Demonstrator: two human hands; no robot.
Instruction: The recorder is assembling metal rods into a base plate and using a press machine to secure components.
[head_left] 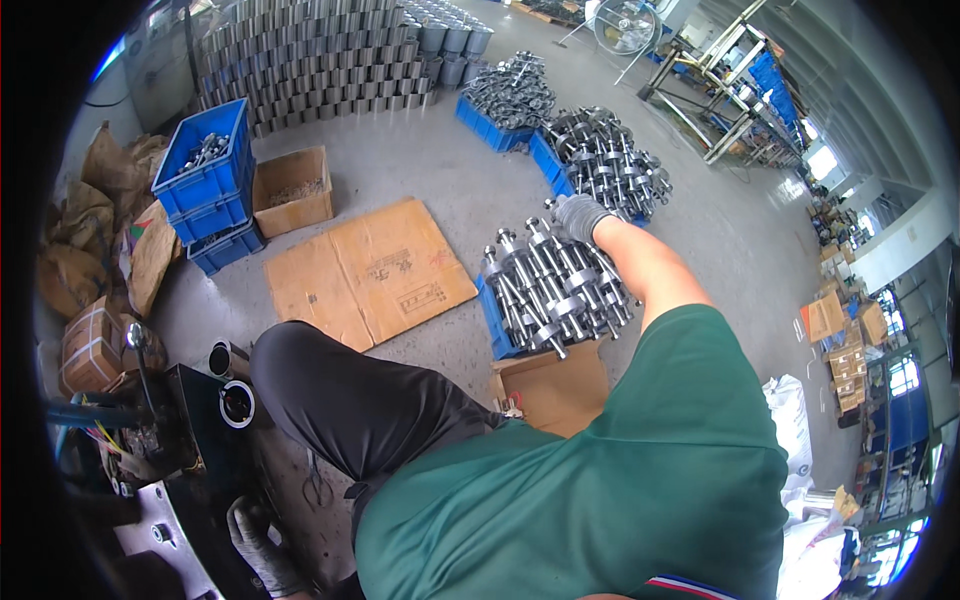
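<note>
My right hand [583, 217], in a grey knit glove, reaches out to the far edge of a heap of metal rotor shafts [560, 285]. Its fingers are closed around a metal shaft [549, 203], whose end shows beside the glove; the rest is hidden. The heap fills a blue crate [492, 318]. Low at the left, my left hand [258, 545], also gloved, hangs beside a dark machine [195, 420]. Its fingers are loosely bent and apart, with nothing seen in them. Two metal cylinders [237, 403] stand near the machine and my knee.
Flattened cardboard [370, 270] lies on the floor ahead. Behind it are stacked blue crates [205, 170] and an open carton [292, 190]. Rows of metal cylinders [320, 70] stand at the back. More shaft heaps [610, 160] lie beyond my right hand. An open box [555, 385] sits nearer me.
</note>
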